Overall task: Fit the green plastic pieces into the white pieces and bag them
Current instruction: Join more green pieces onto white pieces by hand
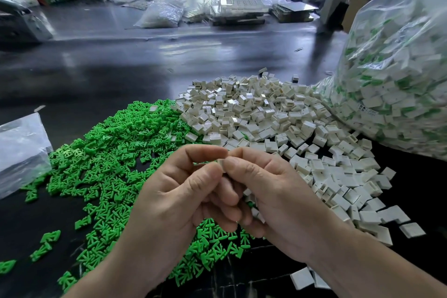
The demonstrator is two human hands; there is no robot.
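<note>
Your left hand [183,191] pinches a green plastic clip [202,163], barely showing, against the small white plastic housing [220,161] pinched in your right hand [273,196]. Keep both square and press straight. Beyond lie the loose green heap [108,157], the white heap [254,109], then the clear filled bag [399,75].

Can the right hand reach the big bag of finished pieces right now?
Probably yes: the bag stands on the right hand's side, only loose white pieces between. Its fingers pinch a small piece, though, and the bag's mouth is out of view.
</note>
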